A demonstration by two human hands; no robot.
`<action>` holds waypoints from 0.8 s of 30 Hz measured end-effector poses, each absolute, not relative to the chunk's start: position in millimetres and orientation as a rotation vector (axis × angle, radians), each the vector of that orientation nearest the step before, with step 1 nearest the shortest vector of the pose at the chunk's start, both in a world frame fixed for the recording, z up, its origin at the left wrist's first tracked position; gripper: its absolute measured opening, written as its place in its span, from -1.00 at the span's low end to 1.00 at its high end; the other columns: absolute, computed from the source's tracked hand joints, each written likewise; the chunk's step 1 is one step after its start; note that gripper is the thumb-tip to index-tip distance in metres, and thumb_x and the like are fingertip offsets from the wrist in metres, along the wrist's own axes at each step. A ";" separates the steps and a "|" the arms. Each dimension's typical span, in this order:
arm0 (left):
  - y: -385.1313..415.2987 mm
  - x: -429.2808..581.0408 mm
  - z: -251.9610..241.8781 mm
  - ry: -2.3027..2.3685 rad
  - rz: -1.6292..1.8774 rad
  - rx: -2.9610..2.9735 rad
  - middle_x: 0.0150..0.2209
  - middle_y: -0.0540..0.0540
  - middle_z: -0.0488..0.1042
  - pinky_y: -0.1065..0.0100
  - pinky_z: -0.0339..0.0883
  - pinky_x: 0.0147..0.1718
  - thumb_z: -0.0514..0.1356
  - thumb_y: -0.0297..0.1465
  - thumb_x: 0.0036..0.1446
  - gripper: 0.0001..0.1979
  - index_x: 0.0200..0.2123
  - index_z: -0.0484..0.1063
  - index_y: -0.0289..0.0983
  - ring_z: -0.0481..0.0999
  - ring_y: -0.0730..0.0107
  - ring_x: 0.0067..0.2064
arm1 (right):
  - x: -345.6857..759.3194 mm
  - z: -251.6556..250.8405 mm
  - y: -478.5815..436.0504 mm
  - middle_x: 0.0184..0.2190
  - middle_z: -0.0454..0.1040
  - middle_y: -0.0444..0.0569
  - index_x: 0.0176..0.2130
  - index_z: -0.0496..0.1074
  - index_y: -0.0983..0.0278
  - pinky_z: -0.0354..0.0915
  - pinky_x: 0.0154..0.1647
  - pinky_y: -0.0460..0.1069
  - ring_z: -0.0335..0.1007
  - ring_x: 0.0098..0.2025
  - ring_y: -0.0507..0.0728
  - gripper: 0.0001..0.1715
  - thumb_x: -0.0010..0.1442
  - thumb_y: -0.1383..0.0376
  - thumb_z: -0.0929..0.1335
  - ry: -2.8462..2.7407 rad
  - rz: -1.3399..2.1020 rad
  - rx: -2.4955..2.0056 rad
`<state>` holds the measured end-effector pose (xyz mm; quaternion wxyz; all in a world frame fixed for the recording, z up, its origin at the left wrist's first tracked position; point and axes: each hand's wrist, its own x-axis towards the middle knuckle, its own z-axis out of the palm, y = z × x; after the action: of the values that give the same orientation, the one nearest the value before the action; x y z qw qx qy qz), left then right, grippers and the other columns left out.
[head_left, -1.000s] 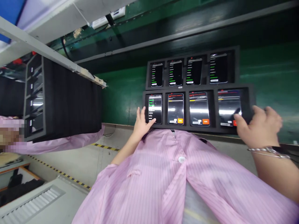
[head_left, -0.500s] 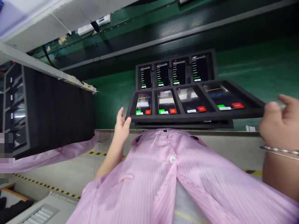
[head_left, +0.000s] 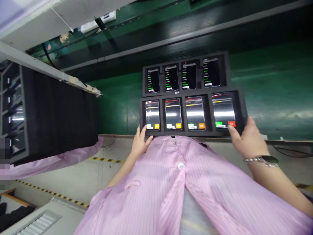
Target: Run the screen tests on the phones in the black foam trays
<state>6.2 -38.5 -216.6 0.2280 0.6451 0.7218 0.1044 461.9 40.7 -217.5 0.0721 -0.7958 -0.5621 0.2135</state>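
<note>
Holding the foam tray (head_left: 190, 133) flat at the near edge of the green belt (head_left: 281, 98), hard against a second tray (head_left: 223, 70) just beyond, with left hand (head_left: 140, 143) curled round its left corner and right hand (head_left: 244, 140) clamped on the right — looks placed, not yet let go, four phones (head_left: 173, 114) lit.

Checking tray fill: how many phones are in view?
8. Four lit phones in the near foam tray, which the left hand and right hand grip at its corners; four in the far foam tray behind it. The tray stack at left may hide others.
</note>
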 end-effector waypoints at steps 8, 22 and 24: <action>-38.5 -1.5 -218.8 2.021 0.138 2.047 0.49 -0.36 0.13 -0.37 0.20 0.34 0.27 -0.06 0.37 -0.44 0.35 0.41 -0.08 0.04 -0.35 0.52 | 413.8 -231.2 11.5 0.54 -0.02 0.30 0.37 0.36 0.24 -0.10 0.49 0.51 -0.17 0.55 0.57 -0.28 0.42 -0.07 0.30 -2.237 0.254 -1.610; 15.2 46.5 -228.7 1.533 0.254 2.456 0.46 -0.24 0.21 -0.45 0.04 0.41 0.37 -0.11 0.30 -0.52 0.25 0.53 0.01 0.06 -0.33 0.51 | 413.6 -257.5 -5.6 0.48 0.11 0.34 0.49 0.18 0.25 -0.06 0.44 0.58 -0.06 0.52 0.57 -0.18 0.43 -0.04 0.31 -2.245 0.227 -1.627; 14.0 46.2 -230.3 1.572 0.235 2.422 0.46 -0.24 0.20 -0.46 0.00 0.42 0.38 -0.08 0.29 -0.54 0.22 0.56 0.00 0.03 -0.34 0.52 | 423.7 -257.4 -11.2 0.46 0.17 0.35 0.52 0.10 0.26 -0.09 0.44 0.59 -0.04 0.52 0.56 -0.14 0.44 -0.04 0.29 -2.230 0.232 -1.677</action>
<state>46.2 14.0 -230.3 0.1219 0.8298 0.5386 0.0805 423.7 -11.2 -257.4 0.1699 -0.5903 -0.7849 0.0818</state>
